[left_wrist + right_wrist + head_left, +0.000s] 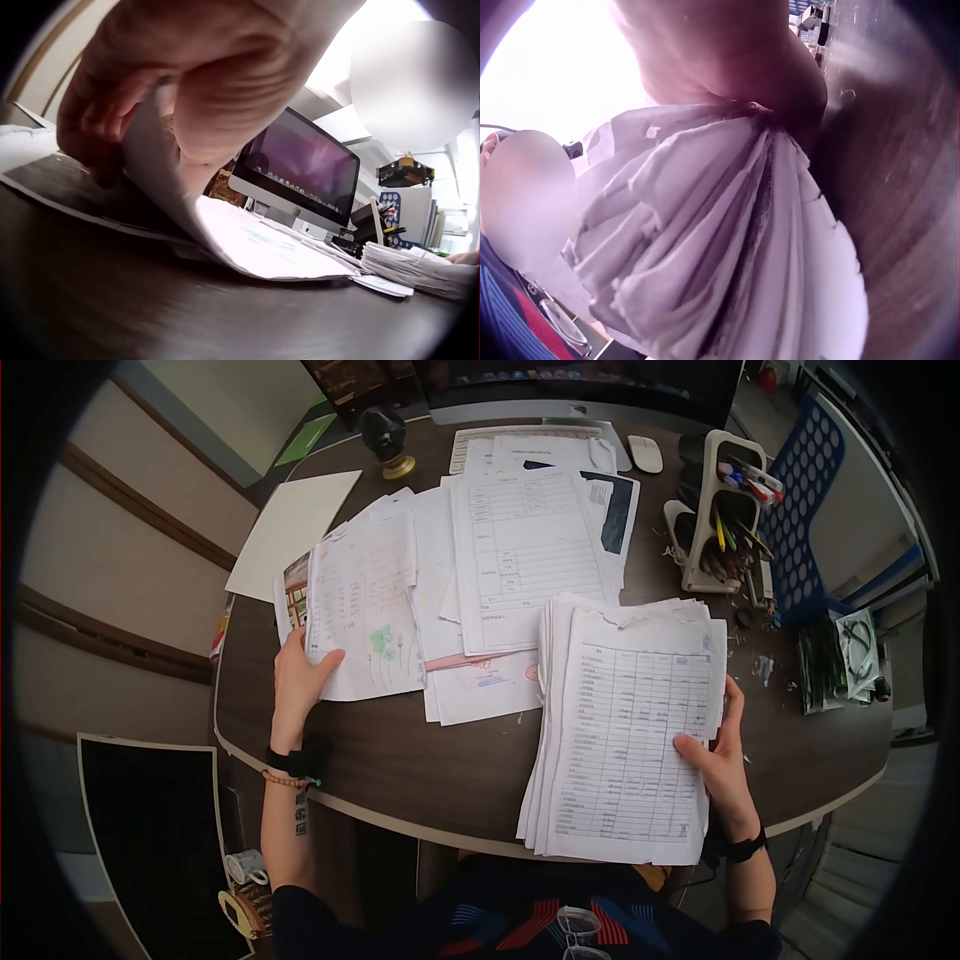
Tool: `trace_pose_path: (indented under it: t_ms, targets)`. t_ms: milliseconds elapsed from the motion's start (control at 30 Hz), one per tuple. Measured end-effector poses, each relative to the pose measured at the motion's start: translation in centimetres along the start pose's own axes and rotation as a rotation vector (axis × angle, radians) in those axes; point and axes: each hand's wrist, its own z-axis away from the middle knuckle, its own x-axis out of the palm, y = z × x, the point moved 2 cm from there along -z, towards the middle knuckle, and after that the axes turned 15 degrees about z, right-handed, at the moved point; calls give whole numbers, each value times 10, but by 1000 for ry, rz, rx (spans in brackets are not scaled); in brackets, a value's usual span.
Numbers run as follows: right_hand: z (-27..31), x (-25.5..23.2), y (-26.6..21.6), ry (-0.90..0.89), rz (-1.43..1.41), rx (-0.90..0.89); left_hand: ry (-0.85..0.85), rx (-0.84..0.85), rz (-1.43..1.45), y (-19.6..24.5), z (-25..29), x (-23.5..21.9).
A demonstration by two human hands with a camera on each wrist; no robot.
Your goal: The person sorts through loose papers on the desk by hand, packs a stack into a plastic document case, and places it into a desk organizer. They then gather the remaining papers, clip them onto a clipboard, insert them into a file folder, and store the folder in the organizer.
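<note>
My left hand (pixel 300 678) pinches the left edge of some loose sheets of paper (pixel 362 600), thumb on top. The upper sheet has faint handwriting and a green plant drawing; in the left wrist view the pinched paper (pixel 154 150) curls up off the desk. My right hand (pixel 724 760) grips a thick stack of papers (pixel 625 760) by its right side, its thumb on a printed table. In the right wrist view the stack's pages (pixel 697 217) fan out below the hand. Between the hands lie more printed forms (pixel 525 560) and a sheet with red marks (pixel 485 690).
The dark desk (pixel 400 760) also carries a keyboard (pixel 475 448), a white mouse (pixel 645 454), a pen organizer (pixel 715 510) and a dark ornament on a gold base (pixel 385 435). A monitor (pixel 300 169) stands behind. Green-and-white packets (pixel 840 660) lie at the right edge.
</note>
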Motion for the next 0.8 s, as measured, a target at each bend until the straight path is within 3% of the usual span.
trace_pose_path:
  t_ms: [100,300,367,400,467,567,633,667,733,800]
  targets:
    - [-3,2,0,-8,33,-9,-21,-79,156,6,-1,-7]
    - [-6,5,1,-60,28,-11,166,27,258,5,13,-15]
    - [-7,7,2,-65,11,-21,167,-8,612,0,20,-24]
    - [-8,8,6,-97,53,3,173,-11,608,2,25,-29]
    - [-10,11,0,-134,98,20,271,-19,930,30,39,-51]
    - [-9,9,-37,11,252,-58,320,-5,1030,76,62,-72]
    - [-9,2,-63,217,872,-405,299,42,1142,105,77,-70]
    - [-7,2,-75,228,888,-395,286,39,1160,118,84,-64]
    - [-2,19,-96,-120,172,-333,273,61,1226,149,99,-49]
    - [2,29,-109,-208,-20,-318,179,71,1307,177,113,-34]
